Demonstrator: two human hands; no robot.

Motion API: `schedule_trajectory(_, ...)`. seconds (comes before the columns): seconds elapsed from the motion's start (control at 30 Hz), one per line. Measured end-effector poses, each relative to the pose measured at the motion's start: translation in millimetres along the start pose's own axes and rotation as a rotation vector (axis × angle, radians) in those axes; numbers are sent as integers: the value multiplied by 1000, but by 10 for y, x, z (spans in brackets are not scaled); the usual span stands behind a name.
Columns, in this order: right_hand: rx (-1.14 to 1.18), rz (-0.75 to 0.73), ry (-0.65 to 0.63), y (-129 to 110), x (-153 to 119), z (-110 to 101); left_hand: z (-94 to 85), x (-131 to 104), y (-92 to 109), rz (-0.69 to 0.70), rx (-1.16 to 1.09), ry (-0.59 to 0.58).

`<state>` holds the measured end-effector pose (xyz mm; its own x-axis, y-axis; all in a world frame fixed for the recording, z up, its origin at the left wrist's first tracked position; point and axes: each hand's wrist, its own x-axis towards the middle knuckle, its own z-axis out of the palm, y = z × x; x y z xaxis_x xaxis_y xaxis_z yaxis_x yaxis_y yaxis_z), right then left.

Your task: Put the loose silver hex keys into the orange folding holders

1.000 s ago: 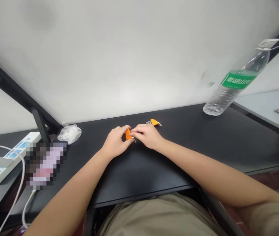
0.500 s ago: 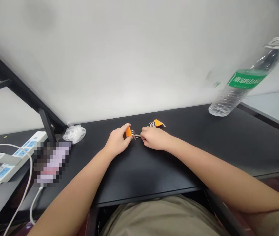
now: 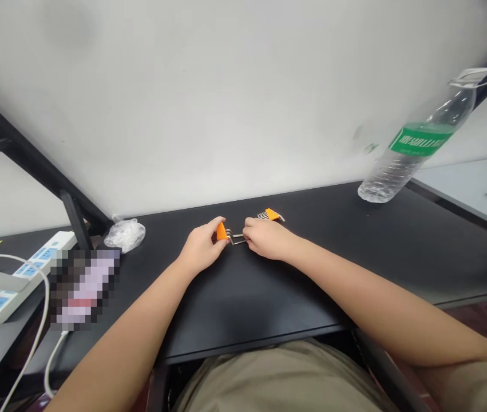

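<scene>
An orange holder (image 3: 221, 232) with bent metal hex keys is pinched between the thumb and fingers of my left hand (image 3: 202, 246), above the black table. Close on its right, my right hand (image 3: 264, 237) has its fingers closed on the ends of thin metal keys (image 3: 238, 239) that reach toward the holder. How many keys the fingers hold is hidden. Just behind my right hand, a second orange holder (image 3: 272, 214) with several metal keys lies on the table.
A clear plastic bottle (image 3: 419, 140) with a green label tilts at the right back. A crumpled clear bag (image 3: 125, 234) lies at the left back of the black table (image 3: 252, 303). Further left are a blurred phone (image 3: 91, 286), a white power strip (image 3: 24, 277) and cables.
The gap between the orange holder and my right hand is slightly wider, with more of the metal keys showing. The whole view has shifted a little.
</scene>
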<state>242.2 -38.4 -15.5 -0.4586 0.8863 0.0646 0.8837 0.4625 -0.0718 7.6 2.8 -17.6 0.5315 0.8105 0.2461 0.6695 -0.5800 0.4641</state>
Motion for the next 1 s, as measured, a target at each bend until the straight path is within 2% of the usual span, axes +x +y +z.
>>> schedule_trajectory(0.13, -32, 42, -63, -33, -28, -98, 15, 5, -21, 10, 20, -8)
schedule_trajectory(0.2, 35, 64, -45, -18, -39, -154, 17, 9, -32, 13, 37, -13)
schedule_trajectory(0.4, 394, -8, 240, 106, -16, -183, 3, 5, -24, 33, 23, -26)
schedule_trajectory(0.6, 450, -123, 372, 103, 4, -118, -6, -8, 1, 50, 16, -31)
schedule_trajectory(0.87, 372, -149, 369, 67, -19, -139, -9, -22, 30, 83, 33, -47)
schedule_trajectory(1.0, 553, -156, 373, -93, -3, -88, -39, -33, 123, 149, 71, -43)
